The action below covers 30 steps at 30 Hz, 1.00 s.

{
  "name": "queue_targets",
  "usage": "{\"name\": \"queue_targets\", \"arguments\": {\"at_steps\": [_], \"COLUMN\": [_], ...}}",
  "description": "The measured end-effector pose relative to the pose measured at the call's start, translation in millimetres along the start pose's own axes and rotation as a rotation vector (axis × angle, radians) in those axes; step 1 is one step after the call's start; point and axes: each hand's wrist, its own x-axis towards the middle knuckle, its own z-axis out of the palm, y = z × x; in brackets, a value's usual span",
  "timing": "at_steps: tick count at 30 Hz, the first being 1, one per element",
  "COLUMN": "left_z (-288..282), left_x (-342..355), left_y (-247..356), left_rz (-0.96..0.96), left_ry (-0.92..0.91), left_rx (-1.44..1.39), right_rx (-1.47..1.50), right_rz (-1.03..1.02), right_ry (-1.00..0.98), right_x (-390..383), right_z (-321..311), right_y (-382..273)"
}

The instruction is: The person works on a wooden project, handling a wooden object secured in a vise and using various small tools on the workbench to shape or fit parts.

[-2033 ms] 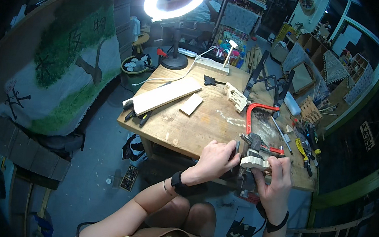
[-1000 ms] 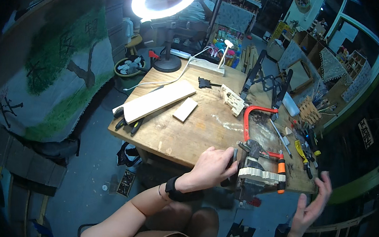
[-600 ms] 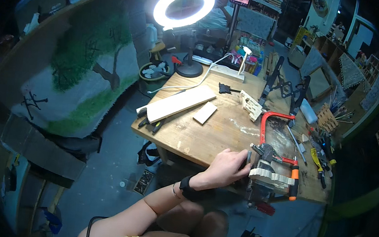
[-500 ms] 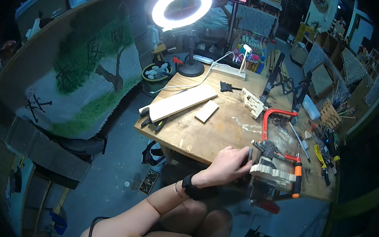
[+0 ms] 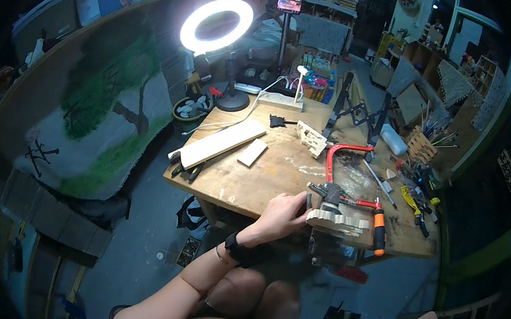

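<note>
My left hand [image 5: 281, 212] is closed round a narrow dark grey piece [image 5: 308, 201] at the left side of a metal vise [image 5: 332, 197]. A pale, wavy-edged wooden piece [image 5: 331, 221] lies across the vise, right beside my fingertips. A red C-clamp [image 5: 330, 165] stands behind it at the table's [image 5: 235, 191] edge, and an orange-and-black handled tool [image 5: 379, 232] is upright to the right. My right hand is out of view; only part of that arm shows at the lower right.
Boards [image 5: 220, 145], a small block [image 5: 252, 152], a carved piece [image 5: 312, 141], a ring lamp [image 5: 233, 101], a white cable, a mallet [image 5: 300, 85] and a black folding stand [image 5: 355, 110] are on the table. Several hand tools [image 5: 411, 202] crowd the right. A painted cloth [image 5: 94, 147] hangs left.
My right hand has let go of the wooden piece and moved down and right out of view, leaving the orange handle visible. My left hand stays by the vise. The view has shifted slightly.
</note>
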Motion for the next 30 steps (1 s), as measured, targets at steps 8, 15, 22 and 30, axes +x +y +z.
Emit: {"name": "queue_targets", "arguments": {"at_steps": [8,15,22,30], "left_z": [-1,2,8,8], "left_x": [1,5,8,7], "left_y": [2,2,-11,-13], "left_rz": [-0.002,0.007,0.011,-0.006], "left_ry": [0.053,0.076,0.107,0.118], "left_rx": [-0.004,0.033,0.018,-0.041], "right_rx": [-0.024,-0.052,-0.072,0.327], "right_rz": [-0.001,0.004,0.0,-0.266], "right_ry": [0.023,0.075,0.124,-0.147], "right_x": [0,5,8,-25], "right_z": [-16,-51,-83,-84], "right_y": [-8,-12,-23,11]}}
